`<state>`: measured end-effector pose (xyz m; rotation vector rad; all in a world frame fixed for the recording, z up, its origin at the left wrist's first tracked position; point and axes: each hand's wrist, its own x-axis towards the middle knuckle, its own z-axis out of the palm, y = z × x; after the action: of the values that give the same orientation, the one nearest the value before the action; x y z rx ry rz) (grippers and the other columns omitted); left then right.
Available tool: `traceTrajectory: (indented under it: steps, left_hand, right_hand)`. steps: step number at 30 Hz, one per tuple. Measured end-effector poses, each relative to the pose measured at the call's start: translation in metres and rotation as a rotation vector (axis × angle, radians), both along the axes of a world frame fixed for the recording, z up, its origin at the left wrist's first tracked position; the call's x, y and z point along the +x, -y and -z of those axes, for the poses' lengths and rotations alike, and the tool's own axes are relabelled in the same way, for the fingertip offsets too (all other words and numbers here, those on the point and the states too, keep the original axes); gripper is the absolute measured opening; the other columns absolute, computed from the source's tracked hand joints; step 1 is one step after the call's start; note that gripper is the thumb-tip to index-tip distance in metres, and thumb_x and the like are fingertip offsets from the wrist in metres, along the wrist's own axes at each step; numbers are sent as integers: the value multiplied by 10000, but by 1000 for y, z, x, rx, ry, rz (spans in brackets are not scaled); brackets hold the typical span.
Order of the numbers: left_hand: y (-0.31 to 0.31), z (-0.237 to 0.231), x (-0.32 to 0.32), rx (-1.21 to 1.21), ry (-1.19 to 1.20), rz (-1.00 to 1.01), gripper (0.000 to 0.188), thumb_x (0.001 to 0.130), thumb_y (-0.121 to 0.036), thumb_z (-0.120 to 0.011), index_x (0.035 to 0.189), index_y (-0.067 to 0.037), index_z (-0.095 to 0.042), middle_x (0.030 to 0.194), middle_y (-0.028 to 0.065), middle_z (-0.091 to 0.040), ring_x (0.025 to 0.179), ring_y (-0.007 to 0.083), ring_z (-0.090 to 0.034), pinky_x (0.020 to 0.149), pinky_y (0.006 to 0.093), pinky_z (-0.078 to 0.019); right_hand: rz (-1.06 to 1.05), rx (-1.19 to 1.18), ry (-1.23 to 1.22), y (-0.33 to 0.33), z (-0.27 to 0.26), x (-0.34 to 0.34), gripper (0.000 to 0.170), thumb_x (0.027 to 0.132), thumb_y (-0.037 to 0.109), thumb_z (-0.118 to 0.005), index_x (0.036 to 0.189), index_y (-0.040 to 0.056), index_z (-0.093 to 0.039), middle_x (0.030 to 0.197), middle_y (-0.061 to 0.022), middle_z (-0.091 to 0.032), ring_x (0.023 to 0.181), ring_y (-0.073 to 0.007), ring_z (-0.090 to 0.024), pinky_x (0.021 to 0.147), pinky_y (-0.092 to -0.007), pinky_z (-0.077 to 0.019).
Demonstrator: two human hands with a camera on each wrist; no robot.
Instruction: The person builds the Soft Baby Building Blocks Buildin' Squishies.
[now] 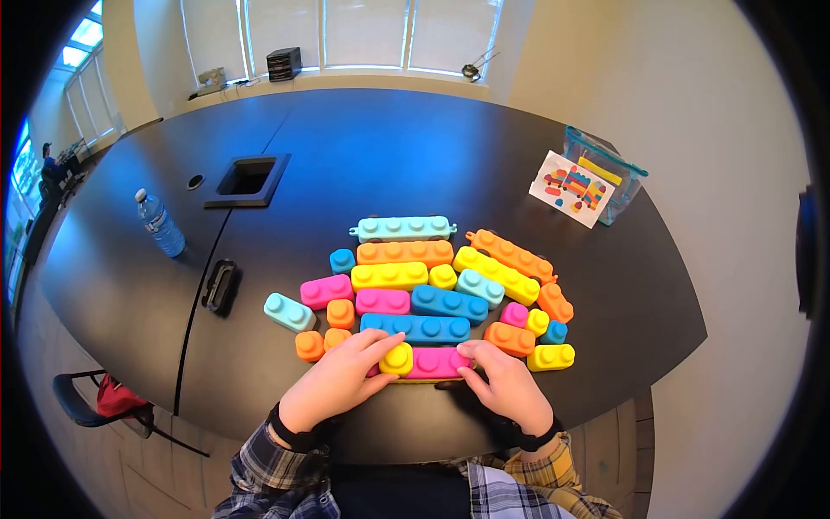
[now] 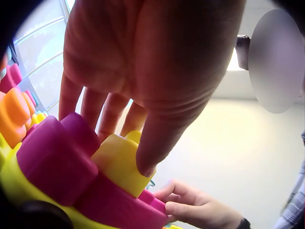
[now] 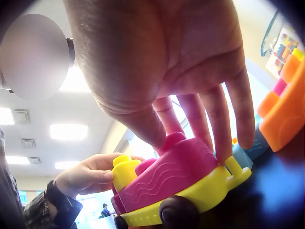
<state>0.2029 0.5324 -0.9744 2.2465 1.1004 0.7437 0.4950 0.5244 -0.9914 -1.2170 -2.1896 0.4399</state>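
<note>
My left hand pinches a small square yellow block between thumb and fingers. That yellow block sits over a pink block row, with another pink block beside it in the left wrist view. My right hand grips the right end of a longer pink block with thumb on the near side and fingers on the far side. Beneath the pink blocks is a yellow wheeled base with dark wheels and a hitch at its end, seen in the right wrist view.
Blue blocks, a light-blue wheeled base, an orange one and several other coloured blocks lie beyond my hands. A picture card leans on a clear pouch. A water bottle stands at left on the dark table.
</note>
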Motion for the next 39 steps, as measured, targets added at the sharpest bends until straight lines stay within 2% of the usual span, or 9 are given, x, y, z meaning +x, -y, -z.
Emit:
traceTrajectory:
  steps: [11, 16, 21, 25, 29, 30, 34, 37, 39]
  left_hand:
    - [2, 0, 3, 46, -14, -62, 593, 925, -109, -764, 1483, -75, -567, 1313, 156, -644, 1127, 373, -652, 955, 417, -540]
    - [7, -2, 2, 22, -39, -71, 688, 896, -102, -788, 1527, -65, -516, 1353, 178, -640, 1204, 383, -631, 1011, 428, -517]
    - [0, -16, -52, 101, -5, -229, 796, 781, -16, -814, 1517, -71, -515, 1456, 198, -574, 1330, 410, -542, 1133, 454, -458]
    - [-31, 12, -122, 183, -334, -393, 802, 748, 55, -795, 1494, -86, -538, 1492, 204, -548, 1363, 399, -525, 1155, 450, -444]
    - [-45, 32, -145, 116, -438, -379, 684, 729, 68, -794, 1373, -78, -616, 1327, 143, -646, 1264, 386, -576, 1069, 445, -500]
    - [-47, 35, -145, 219, -421, -367, 580, 719, 60, -806, 1263, -76, -661, 1165, 121, -674, 1125, 379, -627, 973, 451, -531]
    - [-46, 27, -157, 99, -386, -361, 498, 707, 28, -834, 1173, -70, -686, 1063, 127, -669, 1002, 375, -656, 894, 455, -543]
    - [-29, 5, -157, 16, -354, -345, 497, 696, 4, -858, 1162, -59, -699, 1022, 108, -663, 915, 306, -676, 835, 391, -555]
    - [-10, -14, -139, 94, -154, -472, 509, 689, -17, -884, 1160, -52, -694, 997, 92, -652, 909, 260, -671, 806, 345, -557]
  right_hand:
    - [3, -6, 30, -4, -1, -1, 226, 993, 197, -702, 1160, 55, -648, 1131, -116, -708, 973, -353, -712, 796, -414, -590]
    - [5, -126, 48, -3, -9, -1, 262, 984, 162, -715, 1199, 24, -660, 1179, -149, -711, 1016, -351, -711, 883, -393, -576]
    - [7, -98, -96, 0, -8, 9, 321, 965, 168, -746, 1238, 25, -657, 1215, -148, -715, 1096, -341, -704, 937, -390, -568]
    - [68, -110, -207, 5, -7, 18, 330, 940, 155, -776, 1226, 25, -678, 1263, -160, -715, 1164, -345, -691, 995, -396, -547]
    - [36, -12, -170, 10, -8, 17, 300, 935, 145, -780, 1190, 16, -689, 1239, -161, -723, 1148, -341, -695, 992, -401, -549]
    - [19, -6, -177, 11, -8, 17, 293, 935, 134, -779, 1190, 18, -693, 1226, -159, -726, 1128, -333, -703, 981, -395, -554]
    - [38, -39, -234, 15, -10, 14, 330, 926, 95, -778, 1238, 29, -697, 1213, -154, -724, 1058, -294, -726, 933, -372, -572]
    - [81, -4, -283, 18, -13, 13, 384, 917, 75, -781, 1289, 37, -693, 1227, -151, -719, 1032, -277, -733, 902, -356, -579]
    - [77, 26, -293, 20, -18, 15, 402, 912, 71, -783, 1303, 44, -692, 1238, -148, -717, 1027, -279, -732, 898, -354, -579]
